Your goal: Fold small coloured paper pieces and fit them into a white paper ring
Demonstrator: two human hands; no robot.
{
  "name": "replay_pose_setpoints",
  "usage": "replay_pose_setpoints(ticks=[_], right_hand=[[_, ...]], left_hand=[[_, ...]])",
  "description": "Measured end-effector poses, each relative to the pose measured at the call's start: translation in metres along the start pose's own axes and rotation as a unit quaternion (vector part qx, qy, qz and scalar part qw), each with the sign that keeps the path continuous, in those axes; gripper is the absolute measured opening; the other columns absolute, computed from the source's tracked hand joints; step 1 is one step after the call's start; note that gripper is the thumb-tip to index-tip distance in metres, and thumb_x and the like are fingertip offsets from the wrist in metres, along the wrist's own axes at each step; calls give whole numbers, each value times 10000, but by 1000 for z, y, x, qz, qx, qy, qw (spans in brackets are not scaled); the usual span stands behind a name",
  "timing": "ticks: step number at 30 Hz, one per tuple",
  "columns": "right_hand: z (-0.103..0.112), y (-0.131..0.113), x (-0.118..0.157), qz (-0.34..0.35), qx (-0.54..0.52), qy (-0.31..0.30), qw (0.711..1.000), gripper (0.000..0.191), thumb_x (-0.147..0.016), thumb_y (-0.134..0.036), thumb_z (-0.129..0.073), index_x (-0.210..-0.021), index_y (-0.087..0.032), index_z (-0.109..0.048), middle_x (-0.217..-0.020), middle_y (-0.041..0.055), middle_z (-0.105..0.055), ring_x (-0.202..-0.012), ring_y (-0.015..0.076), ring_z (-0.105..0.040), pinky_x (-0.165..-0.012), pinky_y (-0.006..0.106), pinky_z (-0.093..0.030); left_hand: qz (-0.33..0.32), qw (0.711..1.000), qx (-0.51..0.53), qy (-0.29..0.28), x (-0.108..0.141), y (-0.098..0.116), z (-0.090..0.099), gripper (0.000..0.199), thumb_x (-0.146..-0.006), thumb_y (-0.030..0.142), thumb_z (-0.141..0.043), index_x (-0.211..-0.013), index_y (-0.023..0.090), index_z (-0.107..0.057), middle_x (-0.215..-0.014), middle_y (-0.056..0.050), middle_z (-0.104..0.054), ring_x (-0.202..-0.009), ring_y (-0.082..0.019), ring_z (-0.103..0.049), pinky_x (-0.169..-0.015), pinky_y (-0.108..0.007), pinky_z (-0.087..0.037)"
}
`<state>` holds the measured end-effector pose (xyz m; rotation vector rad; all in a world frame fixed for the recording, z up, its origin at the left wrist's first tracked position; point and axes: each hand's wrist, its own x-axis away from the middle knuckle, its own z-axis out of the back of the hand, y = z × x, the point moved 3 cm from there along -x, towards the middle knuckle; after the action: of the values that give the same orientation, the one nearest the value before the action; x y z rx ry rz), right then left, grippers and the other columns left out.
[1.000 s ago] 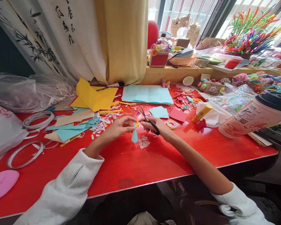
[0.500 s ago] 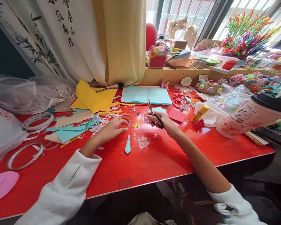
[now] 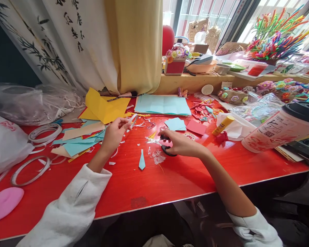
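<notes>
In my left hand [image 3: 115, 132], raised over the paper scraps, a narrow roll of tape [image 3: 134, 120] is pinched between thumb and fingers. My right hand [image 3: 182, 142] has its fingers in the black handles of a pair of scissors [image 3: 168, 151]. Their blades point left, low over the table, and are hard to make out. Just below lies a small heap of white shreds [image 3: 158, 157]. A folded light-blue paper tie shape [image 3: 142, 160] rests on the table between the hands. A small yellow folded piece [image 3: 152, 135] sits by the blades.
Light-blue sheets [image 3: 164, 104] and yellow paper [image 3: 105, 106] lie at the back of the red table [image 3: 118, 192]. Blue squares [image 3: 175, 124], a red square [image 3: 196, 128], a glue stick [image 3: 223, 125] and a large cup [image 3: 275, 128] are on the right. Tape rings [image 3: 31, 171] lie left.
My left hand has lifted the roll of tape off the table, up and to the left. My right hand has lowered the scissors, turning the blades from upward to leftward.
</notes>
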<state>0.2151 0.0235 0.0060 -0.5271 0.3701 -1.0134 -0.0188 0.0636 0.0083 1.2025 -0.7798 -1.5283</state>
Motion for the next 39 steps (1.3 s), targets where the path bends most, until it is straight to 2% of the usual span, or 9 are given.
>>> replay_pose_setpoints(ticks=[4, 9, 17, 21, 25, 29, 33, 36, 39], right_hand=[[-9, -1, 3, 30, 51, -68, 996, 616, -684, -349, -650, -1246, -220, -434, -1180, 95, -538, -1025, 235, -524, -780, 310, -420], [-8, -11, 3, 97, 129, -61, 985, 371, -809, -385, -536, -1158, -262, -569, -1098, 72, -596, -967, 228, -566, -780, 321, -397], [-14, 2, -9, 31, 231, 70, 970, 411, -882, -240, -448, -1288, -174, -454, -719, 88, -655, -758, 222, -588, -749, 350, -358], [-9, -3, -10, -3, 10, 152, 988, 411, -801, -384, -561, -1159, -184, -539, -1018, 112, -605, -856, 210, -580, -742, 343, -430], [-14, -17, -8, -7, -343, 23, 939, 530, -758, -414, -590, -1222, -200, -450, -1056, 88, -596, -758, 144, -613, -565, 251, -487], [-20, -17, -9, -34, -377, -43, 925, 301, -849, -380, -445, -923, -122, -581, -777, 68, -648, -550, 99, -594, -476, 210, -441], [-10, 6, -11, -55, -135, 82, 986, 221, -836, -185, -409, -877, -146, -622, -681, 29, -641, -477, 83, -549, -486, 209, -408], [5, 23, -12, -55, -18, 210, 976, 358, -802, -89, -389, -1101, -182, -560, -762, 23, -648, -508, 89, -547, -568, 242, -432], [17, 37, -21, -89, -78, 284, 952, 343, -840, -167, -374, -1171, -174, -463, -769, 26, -631, -497, 101, -546, -535, 252, -456]], left_hand=[[24, 985, 167, 33, -1, 3, 6, 157, -737, 300, -609, -787, 155, -577, -666, -5, -608, -426, -47, -353, -428, -189, -271], [42, 959, 276, 46, -2, 3, 11, 113, -738, 238, -611, -777, 138, -578, -680, -2, -603, -395, -18, -341, -393, -171, -264], [111, 913, 393, -6, 0, 6, 4, 62, -771, 182, -581, -746, 126, -573, -606, 32, -513, -378, 0, -323, -383, -140, -298], [122, 907, 399, -55, 5, 9, -4, 92, -761, 210, -603, -737, 137, -554, -615, 38, -505, -369, 4, -330, -363, -129, -294], [114, 906, 396, -99, 10, 12, -11, 102, -760, 228, -615, -784, 142, -566, -612, 39, -505, -372, 2, -353, -363, -119, -306], [98, 907, 399, -89, 10, 14, -10, 107, -767, 229, -610, -788, 129, -580, -598, 40, -502, -364, 7, -342, -354, -111, -295], [87, 903, 419, -36, 2, 9, 2, 63, -774, 178, -588, -781, 115, -582, -592, 41, -499, -367, 4, -343, -369, -120, -310], [77, 892, 444, 16, -4, 3, 11, 52, -799, 151, -544, -785, 118, -582, -589, 41, -501, -366, -2, -340, -390, -129, -332], [72, 887, 454, 39, -5, -1, 13, 67, -807, 140, -521, -778, 127, -579, -593, 35, -515, -367, -10, -347, -400, -141, -337]])
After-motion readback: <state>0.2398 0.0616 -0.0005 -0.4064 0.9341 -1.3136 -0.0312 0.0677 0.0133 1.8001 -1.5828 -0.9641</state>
